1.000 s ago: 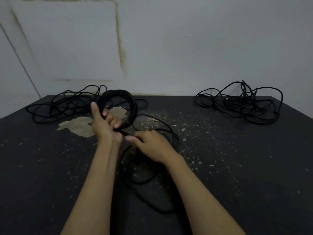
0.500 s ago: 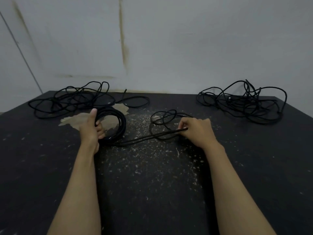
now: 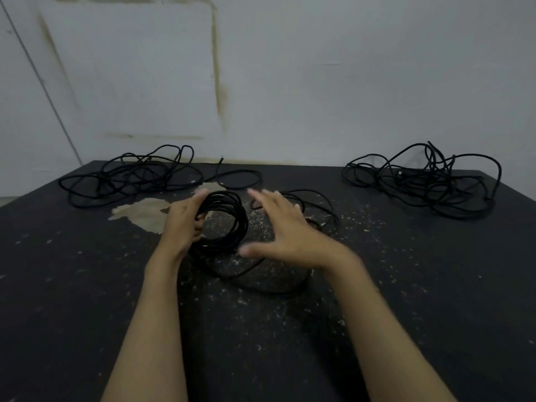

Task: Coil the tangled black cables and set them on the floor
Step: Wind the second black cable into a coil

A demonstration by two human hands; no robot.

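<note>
Head view gives us the left hand (image 3: 185,224) first: its grip is curled round the near-left side of the coil (image 3: 224,220), thumb up along the outside, fingers tucked through the middle. That coil is a bundle of several round black loops, held tilted just above the dark worktop (image 3: 87,285). Our right hand (image 3: 285,232) holds nothing — fingers spread and straight, blurred, hovering just to the right of the coil with the thumb stretched toward it.

We judge the cable light and limp: thin, round, matte, probably rubbery, so it should not slide much in the fingers, but the loops will spring apart if we let the bundle go loose. The best hold is where the left hand already has it, across all the turns at once. A loose tail (image 3: 229,274) sags from the coil's bottom and curves on the worktop toward us; more slack (image 3: 316,206) lies behind the right hand.

Further out, one tangled heap (image 3: 130,178) sprawls at the far left and a second tangle (image 3: 423,181) at the far right, both well apart from the hands. The worktop is black, rough and flecked with pale specks, with a tan worn patch (image 3: 145,213) beside the left hand. A stained white wall (image 3: 290,82) stands behind.
</note>
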